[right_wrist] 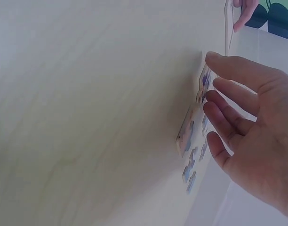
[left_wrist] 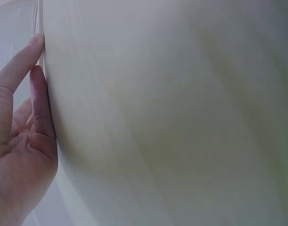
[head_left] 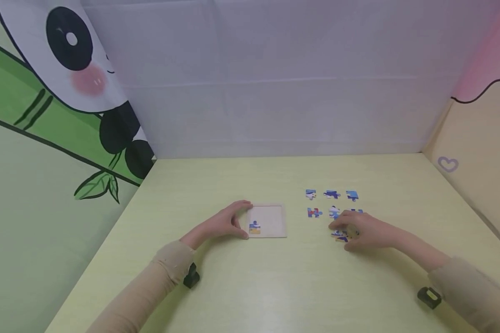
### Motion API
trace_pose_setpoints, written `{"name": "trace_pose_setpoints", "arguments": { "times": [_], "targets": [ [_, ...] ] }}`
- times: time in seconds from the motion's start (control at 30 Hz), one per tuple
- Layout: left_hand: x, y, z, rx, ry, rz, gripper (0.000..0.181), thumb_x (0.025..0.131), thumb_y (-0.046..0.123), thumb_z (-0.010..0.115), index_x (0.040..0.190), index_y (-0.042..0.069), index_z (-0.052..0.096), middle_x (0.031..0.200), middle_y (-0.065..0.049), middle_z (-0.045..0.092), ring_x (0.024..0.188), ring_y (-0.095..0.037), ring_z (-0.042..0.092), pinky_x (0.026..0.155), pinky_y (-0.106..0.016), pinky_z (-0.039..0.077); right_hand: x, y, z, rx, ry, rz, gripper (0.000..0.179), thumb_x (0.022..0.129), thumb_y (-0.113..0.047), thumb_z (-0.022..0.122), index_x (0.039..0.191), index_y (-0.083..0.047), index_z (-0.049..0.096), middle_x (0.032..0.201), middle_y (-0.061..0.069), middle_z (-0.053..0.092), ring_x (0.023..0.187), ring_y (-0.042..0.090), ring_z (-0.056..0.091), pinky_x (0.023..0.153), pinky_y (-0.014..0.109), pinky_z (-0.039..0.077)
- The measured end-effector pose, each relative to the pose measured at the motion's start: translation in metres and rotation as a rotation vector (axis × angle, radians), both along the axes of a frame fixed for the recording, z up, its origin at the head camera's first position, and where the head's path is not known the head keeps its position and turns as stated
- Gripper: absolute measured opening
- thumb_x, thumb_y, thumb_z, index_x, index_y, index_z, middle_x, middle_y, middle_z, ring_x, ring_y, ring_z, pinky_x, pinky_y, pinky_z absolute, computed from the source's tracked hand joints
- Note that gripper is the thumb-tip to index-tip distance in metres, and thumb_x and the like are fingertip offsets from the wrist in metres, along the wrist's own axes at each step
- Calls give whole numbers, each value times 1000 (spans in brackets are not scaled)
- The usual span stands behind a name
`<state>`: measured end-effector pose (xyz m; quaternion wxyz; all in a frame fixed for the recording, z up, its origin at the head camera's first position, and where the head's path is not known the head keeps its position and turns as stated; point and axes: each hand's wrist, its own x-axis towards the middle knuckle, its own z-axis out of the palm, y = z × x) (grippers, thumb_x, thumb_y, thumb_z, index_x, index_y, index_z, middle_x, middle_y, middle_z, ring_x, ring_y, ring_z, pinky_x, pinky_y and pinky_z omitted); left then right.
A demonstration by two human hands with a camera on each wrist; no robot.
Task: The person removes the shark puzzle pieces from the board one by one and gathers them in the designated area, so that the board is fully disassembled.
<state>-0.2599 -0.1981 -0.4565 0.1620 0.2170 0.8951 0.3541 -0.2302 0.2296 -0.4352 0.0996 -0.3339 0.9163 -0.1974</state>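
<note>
A square wooden puzzle tray (head_left: 271, 222) lies on the table, with a joined bit of puzzle (head_left: 254, 227) in its lower left corner. My left hand (head_left: 222, 223) holds the tray's left side, forefinger at the far corner and thumb at the near one. Over to the right, my right hand (head_left: 368, 231) hovers low above the puzzle pieces, its fingers loosely bent and apart. Blue and white puzzle pieces (head_left: 340, 235) lie under its fingertips, partly hidden. In the right wrist view, pieces (right_wrist: 185, 134) lie on the table beyond the fingers, and nothing shows between the fingers.
Behind the right hand, loose jigsaw pieces lie in rows, among them a blue one (head_left: 352, 195), a dark blue one (head_left: 331, 194) and a red and blue one (head_left: 314, 212). A pale cloth wall (head_left: 275, 92) borders the table (head_left: 250, 286) at the back, with printed panels at both sides.
</note>
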Motion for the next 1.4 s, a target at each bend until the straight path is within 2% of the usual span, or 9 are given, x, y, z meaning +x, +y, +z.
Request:
{"name": "trace_pose_setpoints", "arguments": {
  "times": [0.1,0.23,0.4,0.6,0.87,1.13,1.4],
  "targets": [
    [0,0,0,0,1,-3,90,78,19,85,153,16,36,165,-6,20,73,-10,58,74,-22,47,-1,-7,3,5,16,9,49,80,-18,80,126,-13,65,122,-1,65,113,22,61,98,46,49],
    [0,-1,0,-1,3,-4,90,78,19,85,153,16,35,165,-6,20,74,-10,59,75,-22,46,-5,-19,9,-11,7,31,50,83,-17,78,129,-9,62,123,2,65,109,23,62,94,43,52],
    [0,-1,0,1,6,-9,90,77,20,85,152,16,36,165,-7,20,74,-10,59,76,-22,46,-12,-36,11,-48,6,57,53,84,-15,76,134,-9,59,127,3,64,114,24,61,94,42,51],
    [0,-1,0,1,6,-9,90,78,19,85,153,16,35,165,-6,21,74,-9,59,76,-22,46,-21,-67,6,-97,37,86,54,85,-16,76,135,-9,58,130,4,63,116,24,60,98,44,50],
    [1,-1,0,9,6,-15,90,77,18,85,152,14,36,164,-8,21,74,-10,59,76,-22,47,-33,-112,-4,-130,-7,66,54,86,-19,77,137,-14,58,132,1,63,122,21,57,105,44,47],
    [1,-1,1,0,9,-5,89,78,22,85,152,17,36,165,-6,21,76,-10,59,78,-24,46,-41,-146,-11,-186,10,158,49,87,-17,74,134,-10,59,127,5,65,118,21,59,103,43,47],
    [2,-3,1,23,7,-21,90,78,21,85,152,16,35,165,-6,20,74,-10,60,78,-23,46,-44,-171,-18,-176,-54,151,52,87,-20,74,136,-14,58,130,1,63,118,16,56,107,38,45]
  ]
}}
